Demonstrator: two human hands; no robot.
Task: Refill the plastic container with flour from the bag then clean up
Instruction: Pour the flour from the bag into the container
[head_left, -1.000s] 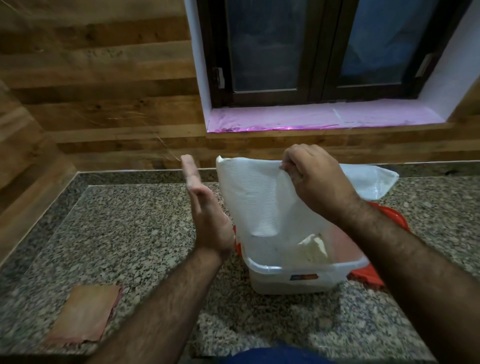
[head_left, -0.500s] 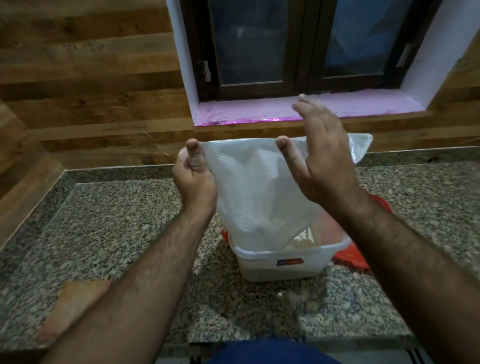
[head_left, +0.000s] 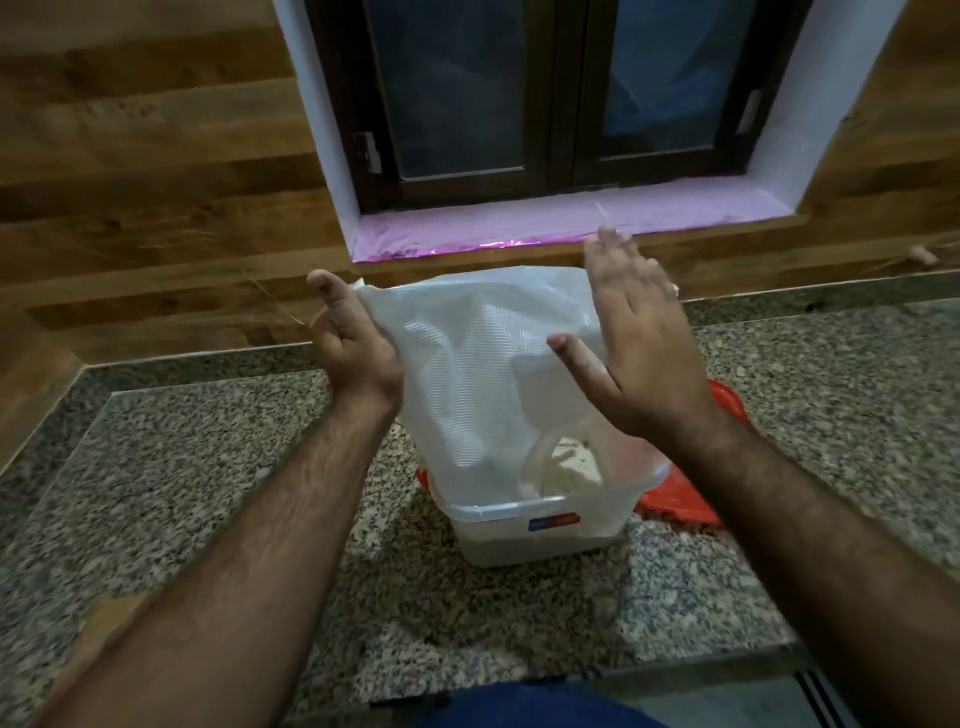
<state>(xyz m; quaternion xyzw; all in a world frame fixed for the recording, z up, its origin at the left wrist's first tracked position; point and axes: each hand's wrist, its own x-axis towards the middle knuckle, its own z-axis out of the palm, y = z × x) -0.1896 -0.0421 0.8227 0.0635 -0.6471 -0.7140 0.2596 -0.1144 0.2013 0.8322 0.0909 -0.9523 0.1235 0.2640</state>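
Observation:
A translucent white flour bag (head_left: 467, 358) hangs upside down, its lower end inside the clear plastic container (head_left: 540, 530) on the granite counter. My left hand (head_left: 353, 348) pinches the bag's upper left corner. Flat with fingers spread, my right hand (head_left: 639, 343) lies against the bag's right side and holds nothing. A heap of flour (head_left: 566, 467) shows inside the container. The red lid (head_left: 691, 499) lies partly under the container on its right.
A brownish cloth (head_left: 111, 618) lies on the granite counter (head_left: 208, 467) at the front left, mostly hidden by my left forearm. A wooden wall and a window with a pink-covered sill (head_left: 566, 223) stand behind. The counter's front edge runs near the bottom.
My left hand went from open beside the bag to gripping its corner. My right hand let go of the top edge and opened flat against the bag, which now hangs higher.

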